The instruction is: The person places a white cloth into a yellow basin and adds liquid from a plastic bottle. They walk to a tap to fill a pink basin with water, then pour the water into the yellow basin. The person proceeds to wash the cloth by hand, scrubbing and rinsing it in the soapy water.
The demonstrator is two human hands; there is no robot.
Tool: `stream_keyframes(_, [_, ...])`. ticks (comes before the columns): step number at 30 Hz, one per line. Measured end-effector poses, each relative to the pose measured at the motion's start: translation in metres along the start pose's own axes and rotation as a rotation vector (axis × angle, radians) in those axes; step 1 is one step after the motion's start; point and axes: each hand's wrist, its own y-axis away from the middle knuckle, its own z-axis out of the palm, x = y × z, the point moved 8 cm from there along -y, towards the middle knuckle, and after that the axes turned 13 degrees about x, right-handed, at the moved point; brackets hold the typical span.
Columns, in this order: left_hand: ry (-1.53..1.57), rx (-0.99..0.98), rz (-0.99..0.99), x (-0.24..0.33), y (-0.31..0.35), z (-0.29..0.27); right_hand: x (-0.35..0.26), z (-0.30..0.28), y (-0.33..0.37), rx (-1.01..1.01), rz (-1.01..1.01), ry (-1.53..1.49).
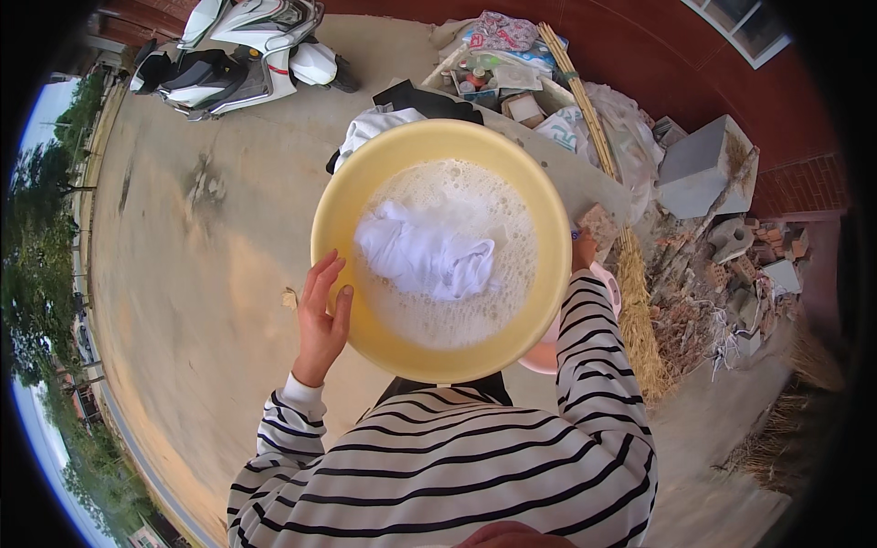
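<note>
A round yellow basin (442, 367) is in front of my body, with foamy, cloudy water inside. In the water lies a bunched white cloth (425, 251), partly under the suds. My left hand (320, 315) is at the basin's left rim, its fingers stretched out and the thumb apart, touching or close to the edge. Beyond the right rim, my right hand (584, 248) is partly hidden by the basin. Its fingers look curled beside a small blue bit, too little of which shows to name. Striped sleeves cover both arms.
White and black clothes (376, 128) lie behind the basin. A pink basin (541, 358) shows at its lower right. Farther right are a straw broom (639, 320), a grey block (699, 164) and brick rubble (731, 265). A white scooter (251, 64) stands far left.
</note>
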Motion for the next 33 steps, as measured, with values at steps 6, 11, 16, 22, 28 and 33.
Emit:
stream_keyframes(6, [-0.074, -0.201, 0.214, 0.007, -0.020, 0.059, 0.026, -0.013, -0.005, -0.014, -0.134, -0.090])
stream_keyframes(11, [-0.474, -0.336, 0.293, -0.011, -0.023, 0.104, -0.087, -0.190, 0.003, 0.388, -0.051, -0.772])
stream_keyframes(16, [-0.559, -0.467, 0.316, -0.017, -0.033, 0.134, -0.312, -0.296, 0.174, -0.107, -0.625, -0.688])
stream_keyframes(22, [-0.572, -0.551, 0.337, -0.021, -0.032, 0.155, -0.326, -0.165, 0.239, -0.251, -0.663, 0.144])
stream_keyframes(28, [-0.559, -0.504, 0.467, -0.037, -0.045, 0.194, -0.326, -0.112, 0.205, -0.222, -0.666, 0.156])
stream_keyframes(33, [-0.476, -0.595, 0.401, -0.037, -0.067, 0.210, -0.323, -0.092, 0.179, -0.221, -0.725, 0.246])
